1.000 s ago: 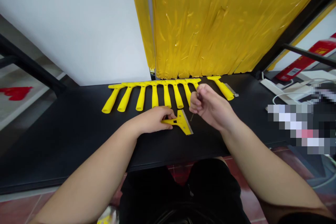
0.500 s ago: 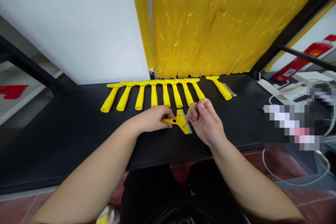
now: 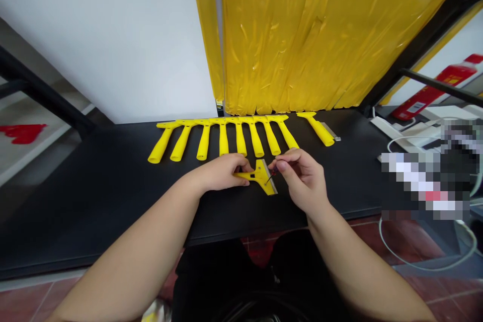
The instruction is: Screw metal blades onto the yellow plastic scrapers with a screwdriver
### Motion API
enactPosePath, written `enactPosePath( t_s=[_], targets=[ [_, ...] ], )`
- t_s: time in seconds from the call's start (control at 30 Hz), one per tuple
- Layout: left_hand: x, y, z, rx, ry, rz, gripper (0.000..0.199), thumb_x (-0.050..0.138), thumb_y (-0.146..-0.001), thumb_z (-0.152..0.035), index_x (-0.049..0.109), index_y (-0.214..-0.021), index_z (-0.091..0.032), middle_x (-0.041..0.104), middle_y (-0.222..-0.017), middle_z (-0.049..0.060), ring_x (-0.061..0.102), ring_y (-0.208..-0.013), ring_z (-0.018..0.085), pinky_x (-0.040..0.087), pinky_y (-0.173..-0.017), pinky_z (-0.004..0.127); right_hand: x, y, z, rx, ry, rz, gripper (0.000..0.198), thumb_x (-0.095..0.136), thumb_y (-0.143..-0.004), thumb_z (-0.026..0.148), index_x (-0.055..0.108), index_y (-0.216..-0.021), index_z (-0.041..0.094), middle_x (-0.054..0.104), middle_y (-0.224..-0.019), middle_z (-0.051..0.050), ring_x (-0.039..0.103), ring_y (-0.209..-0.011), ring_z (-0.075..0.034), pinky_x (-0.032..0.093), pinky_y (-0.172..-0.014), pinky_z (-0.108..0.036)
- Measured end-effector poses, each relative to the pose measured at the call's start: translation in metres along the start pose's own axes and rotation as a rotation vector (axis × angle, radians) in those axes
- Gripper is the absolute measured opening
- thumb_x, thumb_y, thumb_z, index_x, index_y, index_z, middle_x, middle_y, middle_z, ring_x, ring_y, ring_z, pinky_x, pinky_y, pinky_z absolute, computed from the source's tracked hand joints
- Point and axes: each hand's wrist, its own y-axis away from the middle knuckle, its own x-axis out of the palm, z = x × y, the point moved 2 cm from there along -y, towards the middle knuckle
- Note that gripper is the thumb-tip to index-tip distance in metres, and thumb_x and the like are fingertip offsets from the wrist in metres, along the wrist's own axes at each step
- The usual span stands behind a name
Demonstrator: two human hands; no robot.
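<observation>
My left hand (image 3: 229, 173) is closed round the handle of a yellow scraper (image 3: 260, 176), whose head points right with a metal blade along its edge. Between the thumb and fingers of my right hand (image 3: 304, 178) is a small screwdriver (image 3: 274, 170); its thin shaft slants down to the lower part of the scraper head, where its tip seems to touch. Most of the screwdriver's handle is hidden by my fingers. Behind my hands, several yellow scraper handles (image 3: 204, 141) lie side by side on the black table (image 3: 124, 201).
Apart from the row, another yellow handle (image 3: 320, 131) lies to the right beside a metal blade (image 3: 331, 132). White power strips (image 3: 392, 131) and cables crowd the right end. A red bottle (image 3: 433, 88) stands tilted in view there. Yellow plastic sheeting (image 3: 302, 35) hangs behind the table.
My right hand has turned, and its fingers have shifted on the screwdriver, showing more of it. My left hand still holds the scraper; the whole view has shifted slightly.
</observation>
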Motion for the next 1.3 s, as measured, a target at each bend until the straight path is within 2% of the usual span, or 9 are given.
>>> enactPosePath(
  t_s=[0.37,0.5,0.6,0.77,1.0,1.07,1.17,1.23,1.3],
  targets=[
    [0.000,0.000,0.001,-0.015,-0.008,0.016,0.025,0.081,-0.084,-0.033,0.074,-0.106,-0.021,0.072,-0.112,0.005,0.067,-0.101,0.024,0.050,-0.086,0.035,-0.010,-0.004,0.003,0.057,-0.064,0.033,0.003,0.079,-0.096,0.029,0.080,-0.098,0.027,0.078,-0.090,-0.004,0.078,-0.087,-0.022,0.064,-0.083,-0.040],
    [-0.001,0.001,-0.001,-0.004,-0.011,0.023,0.025,0.081,-0.084,-0.032,0.074,-0.106,-0.021,0.071,-0.110,0.004,0.067,-0.099,0.023,0.049,-0.085,0.034,-0.006,-0.002,-0.001,0.055,-0.123,0.121,0.009,0.074,-0.099,0.028,0.081,-0.106,0.026,0.079,-0.095,-0.005,0.077,-0.088,-0.021,0.063,-0.086,-0.042],
    [0.000,0.001,-0.002,-0.006,-0.013,0.017,0.024,0.081,-0.084,-0.032,0.074,-0.103,-0.021,0.071,-0.109,0.004,0.067,-0.098,0.023,0.049,-0.085,0.034,0.004,0.000,-0.003,0.114,-0.327,0.180,0.017,0.066,-0.104,0.034,0.077,-0.112,0.024,0.073,-0.085,-0.003,0.070,-0.079,-0.018,0.059,-0.076,-0.037],
    [0.000,0.000,0.001,0.000,0.007,0.016,0.025,0.082,-0.083,-0.033,0.074,-0.102,-0.020,0.072,-0.108,0.004,0.067,-0.096,0.023,0.050,-0.084,0.034,0.019,0.001,-0.003,0.175,-0.645,0.085,0.017,0.076,-0.098,0.030,0.059,-0.100,0.027,0.050,-0.069,0.007,0.046,-0.061,-0.011,0.044,-0.064,-0.025],
    [-0.001,0.000,0.000,-0.008,-0.019,0.018,0.025,0.081,-0.083,-0.034,0.075,-0.103,-0.020,0.071,-0.109,0.004,0.067,-0.096,0.023,0.049,-0.082,0.034,0.010,0.000,-0.005,0.153,-0.542,0.119,0.011,0.074,-0.099,0.032,0.069,-0.096,0.023,0.066,-0.101,-0.003,0.065,-0.090,-0.017,0.051,-0.084,-0.035],
    [-0.001,0.000,-0.001,-0.008,-0.025,0.019,0.024,0.081,-0.083,-0.033,0.074,-0.103,-0.020,0.071,-0.109,0.004,0.067,-0.096,0.023,0.049,-0.082,0.034,0.009,0.001,-0.005,0.217,-0.556,0.136,0.021,0.065,-0.104,0.037,0.070,-0.093,0.021,0.061,-0.088,-0.002,0.061,-0.083,-0.017,0.050,-0.084,-0.035],
    [-0.001,0.000,-0.001,-0.004,-0.025,0.012,0.026,0.081,-0.084,-0.032,0.074,-0.105,-0.020,0.072,-0.111,0.005,0.067,-0.099,0.023,0.049,-0.084,0.034,0.013,0.002,-0.003,0.272,-0.633,0.168,0.029,0.058,-0.107,0.047,0.066,-0.095,0.022,0.041,-0.062,0.006,0.043,-0.060,-0.014,0.045,-0.072,-0.033],
    [-0.001,-0.001,-0.002,-0.001,-0.030,0.015,0.026,0.081,-0.084,-0.032,0.074,-0.106,-0.020,0.071,-0.111,0.005,0.067,-0.099,0.023,0.049,-0.084,0.034,0.017,0.002,-0.002,0.254,-0.657,0.172,0.024,0.065,-0.104,0.049,0.061,-0.100,0.026,0.035,-0.060,0.009,0.035,-0.056,-0.013,0.041,-0.068,-0.030],
    [-0.001,0.000,-0.002,0.005,-0.041,0.018,0.024,0.081,-0.084,-0.032,0.074,-0.104,-0.020,0.071,-0.110,0.005,0.067,-0.097,0.023,0.049,-0.083,0.034,0.018,0.001,-0.002,0.233,-0.655,0.169,0.022,0.072,-0.100,0.044,0.057,-0.098,0.027,0.042,-0.065,0.008,0.040,-0.061,-0.013,0.040,-0.070,-0.029]
  ],
)
